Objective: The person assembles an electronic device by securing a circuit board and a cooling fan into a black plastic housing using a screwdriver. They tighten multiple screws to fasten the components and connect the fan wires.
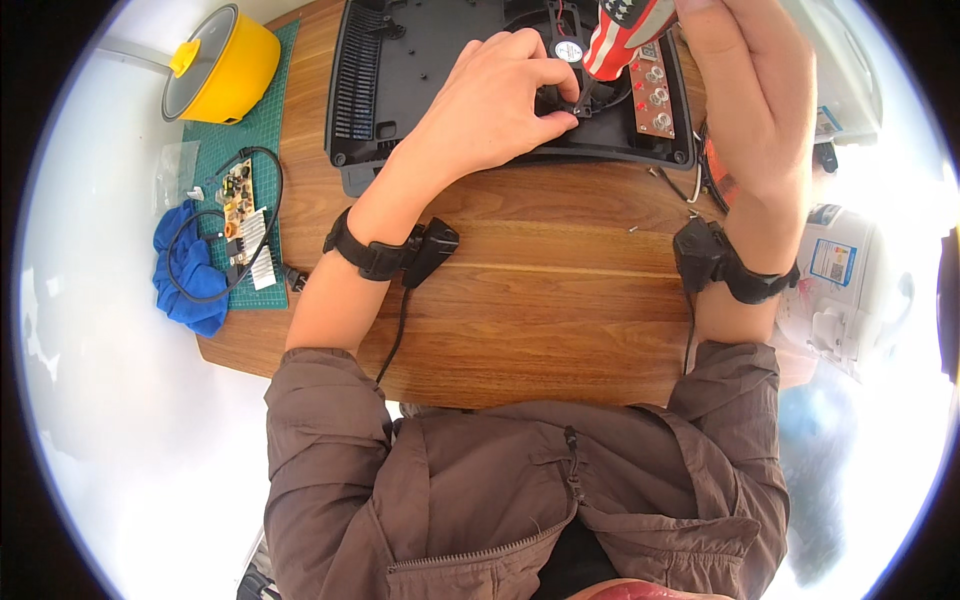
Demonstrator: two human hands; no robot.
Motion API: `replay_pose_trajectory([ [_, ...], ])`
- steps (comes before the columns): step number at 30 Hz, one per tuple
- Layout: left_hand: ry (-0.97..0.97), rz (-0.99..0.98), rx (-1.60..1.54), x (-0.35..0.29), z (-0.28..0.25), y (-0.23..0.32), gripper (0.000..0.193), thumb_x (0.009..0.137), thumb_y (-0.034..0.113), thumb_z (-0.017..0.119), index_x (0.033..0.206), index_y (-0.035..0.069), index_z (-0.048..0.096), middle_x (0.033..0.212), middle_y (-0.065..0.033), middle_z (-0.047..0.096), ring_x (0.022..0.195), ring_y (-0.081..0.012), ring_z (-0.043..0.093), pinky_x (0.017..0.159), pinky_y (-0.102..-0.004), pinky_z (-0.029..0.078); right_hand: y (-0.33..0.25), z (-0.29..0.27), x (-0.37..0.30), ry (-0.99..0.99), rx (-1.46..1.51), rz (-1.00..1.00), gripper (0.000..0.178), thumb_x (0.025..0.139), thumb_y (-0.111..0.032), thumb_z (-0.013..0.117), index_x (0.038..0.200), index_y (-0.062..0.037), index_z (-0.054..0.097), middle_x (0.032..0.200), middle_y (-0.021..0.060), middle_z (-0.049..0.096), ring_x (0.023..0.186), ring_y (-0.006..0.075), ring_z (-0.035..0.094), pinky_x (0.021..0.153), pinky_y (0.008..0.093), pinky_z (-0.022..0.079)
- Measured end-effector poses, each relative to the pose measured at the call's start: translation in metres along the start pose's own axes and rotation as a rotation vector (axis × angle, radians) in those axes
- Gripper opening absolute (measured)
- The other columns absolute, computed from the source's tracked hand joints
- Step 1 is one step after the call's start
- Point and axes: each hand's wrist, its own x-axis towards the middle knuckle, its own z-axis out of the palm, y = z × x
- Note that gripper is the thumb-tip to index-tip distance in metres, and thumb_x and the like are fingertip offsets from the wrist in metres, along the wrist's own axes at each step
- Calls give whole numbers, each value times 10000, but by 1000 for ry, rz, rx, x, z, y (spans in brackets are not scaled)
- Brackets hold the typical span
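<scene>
A black plastic appliance housing (400, 90) lies open on the wooden table (540, 300), with a small black fan (565, 60) and a brown control board (655, 95) inside it. My left hand (495, 100) pinches the fan's corner between thumb and forefinger. My right hand (750, 90) grips a screwdriver (620, 35) with a red, white and blue handle, its tip pointing down at the fan corner beside my left fingertips. Both wrists wear black straps with small black units.
A green cutting mat (255, 150) at the table's left holds a circuit board with heat sink (245, 225) and black cable. A yellow pot (225, 65) stands at its far end, a blue cloth (190, 270) beside it. A small screw (634, 229) lies loose; white boxes (835, 265) sit right.
</scene>
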Motion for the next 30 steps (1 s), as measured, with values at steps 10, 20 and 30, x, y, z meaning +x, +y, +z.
replay_pose_trajectory([
  [10, -33, 18, -3, 7, 1, 4, 224, 812, 238, 830, 939, 90, 718, 960, -74, 589, 919, -294, 580, 853, -405, 464, 2, -12, 4, 9, 5, 1, 331, 969, -86, 674, 1277, 34, 666, 1104, 106, 692, 964, 134, 632, 820, 251, 511],
  [20, -11, 27, -27, 6, 4, 0, 211, 812, 225, 823, 919, 78, 717, 983, -92, 628, 893, -299, 606, 808, -411, 480, -42, -15, 16, -191, -150, 205, 341, 955, -11, 639, 1289, 52, 660, 1171, 109, 674, 953, 129, 628, 837, 246, 499],
  [30, -10, 49, -60, 9, 5, -1, 225, 800, 215, 828, 901, 45, 722, 976, -115, 632, 905, -325, 616, 802, -419, 499, -9, -16, 6, -146, 106, -6, 382, 876, 74, 675, 1258, 60, 680, 1173, 144, 679, 947, 160, 629, 828, 257, 499],
])
